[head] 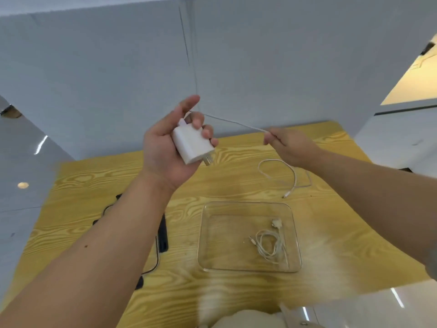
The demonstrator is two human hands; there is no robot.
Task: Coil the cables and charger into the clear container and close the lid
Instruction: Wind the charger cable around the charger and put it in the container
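Observation:
My left hand (165, 147) is raised above the table and grips a white charger block (190, 144), prongs pointing down and right. A thin white cable (233, 123) runs taut from the charger's top to my right hand (287, 145), which pinches it. The cable's free end (287, 179) loops down onto the table behind the clear container (205, 233). Inside the container lies a coiled white cable (268, 242), toward its right side.
The container's lid (158, 256), clear with black clips, lies on the wooden table (94, 185) to the left, partly under my left forearm. A pale grey wall stands behind the table. The table's front edge is near my body.

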